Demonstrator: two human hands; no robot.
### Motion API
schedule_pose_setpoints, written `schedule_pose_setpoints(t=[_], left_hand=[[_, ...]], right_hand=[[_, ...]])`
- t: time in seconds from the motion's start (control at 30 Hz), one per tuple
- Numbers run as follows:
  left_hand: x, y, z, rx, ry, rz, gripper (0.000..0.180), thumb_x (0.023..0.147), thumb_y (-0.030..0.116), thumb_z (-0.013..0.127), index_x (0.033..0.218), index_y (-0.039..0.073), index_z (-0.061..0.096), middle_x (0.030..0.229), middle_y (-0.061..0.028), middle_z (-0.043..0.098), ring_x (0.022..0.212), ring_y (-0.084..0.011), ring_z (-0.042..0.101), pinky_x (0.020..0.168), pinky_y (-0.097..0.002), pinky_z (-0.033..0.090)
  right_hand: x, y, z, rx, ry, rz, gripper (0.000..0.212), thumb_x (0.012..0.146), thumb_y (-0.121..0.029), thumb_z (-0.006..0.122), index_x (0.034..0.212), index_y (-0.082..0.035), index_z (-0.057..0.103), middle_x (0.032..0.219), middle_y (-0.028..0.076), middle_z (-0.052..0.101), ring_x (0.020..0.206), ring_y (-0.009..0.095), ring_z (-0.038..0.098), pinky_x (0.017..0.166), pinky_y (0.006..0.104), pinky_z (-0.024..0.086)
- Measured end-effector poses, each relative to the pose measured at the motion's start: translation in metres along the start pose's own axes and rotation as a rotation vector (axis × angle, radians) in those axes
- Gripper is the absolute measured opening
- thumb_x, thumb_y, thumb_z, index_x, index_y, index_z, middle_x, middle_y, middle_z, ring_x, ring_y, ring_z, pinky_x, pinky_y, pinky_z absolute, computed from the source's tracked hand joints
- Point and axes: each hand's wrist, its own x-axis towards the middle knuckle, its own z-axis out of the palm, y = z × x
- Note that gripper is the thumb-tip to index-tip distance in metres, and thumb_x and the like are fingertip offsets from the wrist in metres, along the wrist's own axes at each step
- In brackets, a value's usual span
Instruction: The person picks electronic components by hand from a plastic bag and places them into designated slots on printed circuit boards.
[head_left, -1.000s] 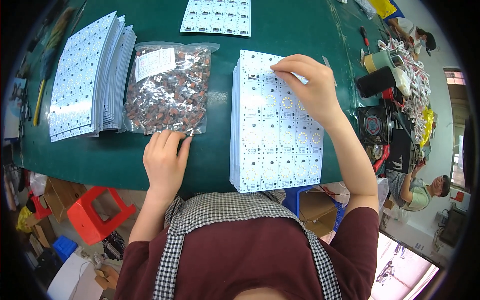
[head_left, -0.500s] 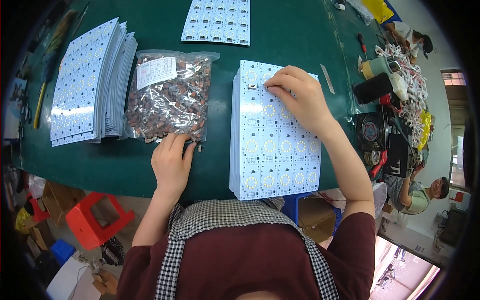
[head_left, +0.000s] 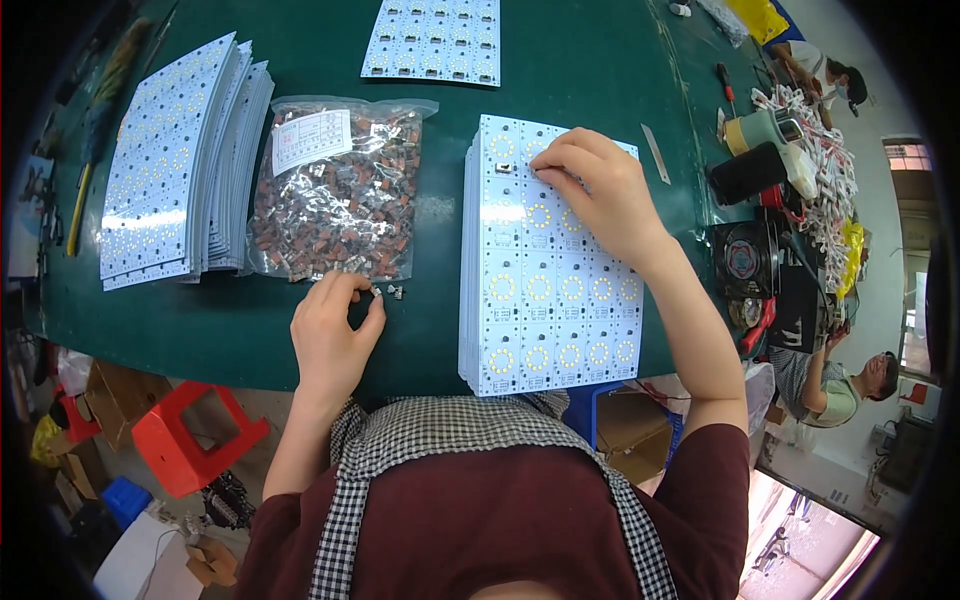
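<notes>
My right hand (head_left: 605, 195) is over the upper part of a stack of white circuit boards (head_left: 520, 330) printed with rings of yellow dots. Its thumb and forefinger are pinched together against the top board; what they hold is hidden. Just left of those fingertips, a small switch-like part (head_left: 505, 168) sits on the board. My left hand (head_left: 335, 325) is at the lower edge of a clear plastic bag (head_left: 345, 215) full of small brown-and-metal parts. Thumb and forefinger close on a small metallic part (head_left: 376, 291). Another loose part (head_left: 397, 293) lies beside it on the table.
Another tall stack of boards (head_left: 160, 170) leans at the left. A board fitted with dark parts (head_left: 433, 40) lies at the far side of the green table (head_left: 425, 345). A blade (head_left: 655, 153), a black fan (head_left: 745, 262) and bundled white connectors (head_left: 825, 180) are at the right.
My left hand has drawn slightly back from the bag's edge, and a small part now shows at its fingertips. My right hand stays nearly in place over the board.
</notes>
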Motion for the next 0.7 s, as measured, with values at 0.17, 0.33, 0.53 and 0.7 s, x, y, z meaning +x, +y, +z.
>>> schedule_pose_setpoints(t=[0.17, 0.33, 0.53, 0.7], left_hand=[[0.000, 0.003, -0.003, -0.015, 0.034, 0.036, 0.016, 0.072, 0.007, 0.068, 0.083, 0.003, 0.057, 0.077, -0.0064, 0.056, 0.070, -0.0225, 0.057, 0.064, -0.0341, 0.044], [-0.001, 0.009, -0.005, -0.050, 0.059, 0.053, 0.016, 0.072, 0.007, 0.068, 0.083, 0.003, 0.057, 0.077, -0.0067, 0.057, 0.069, -0.0223, 0.057, 0.063, -0.0332, 0.044], [0.002, 0.017, -0.003, -0.132, 0.066, 0.139, 0.017, 0.070, 0.005, 0.069, 0.082, 0.003, 0.058, 0.081, -0.0076, 0.060, 0.071, -0.0232, 0.059, 0.064, -0.0332, 0.046], [0.006, 0.034, -0.002, -0.346, 0.033, 0.454, 0.021, 0.065, 0.002, 0.070, 0.082, 0.005, 0.059, 0.099, -0.0097, 0.066, 0.081, -0.0263, 0.061, 0.070, -0.0342, 0.047]], right_hand=[[0.001, -0.003, -0.001, -0.051, -0.021, -0.038, 0.009, 0.080, -0.002, 0.065, 0.089, -0.002, 0.064, 0.089, 0.009, 0.061, 0.078, 0.023, 0.061, 0.066, 0.0305, 0.049], [0.000, -0.003, 0.002, -0.086, 0.012, -0.049, 0.006, 0.080, -0.006, 0.062, 0.085, -0.003, 0.064, 0.087, 0.010, 0.061, 0.083, 0.027, 0.060, 0.074, 0.0361, 0.050], [0.005, -0.004, -0.005, -0.053, -0.069, 0.003, 0.008, 0.080, -0.005, 0.062, 0.086, -0.003, 0.066, 0.087, 0.008, 0.062, 0.083, 0.026, 0.061, 0.073, 0.0348, 0.050], [0.004, -0.001, -0.008, -0.004, -0.076, 0.019, 0.009, 0.080, -0.003, 0.064, 0.088, -0.003, 0.067, 0.088, 0.008, 0.062, 0.080, 0.024, 0.062, 0.069, 0.0321, 0.050]])
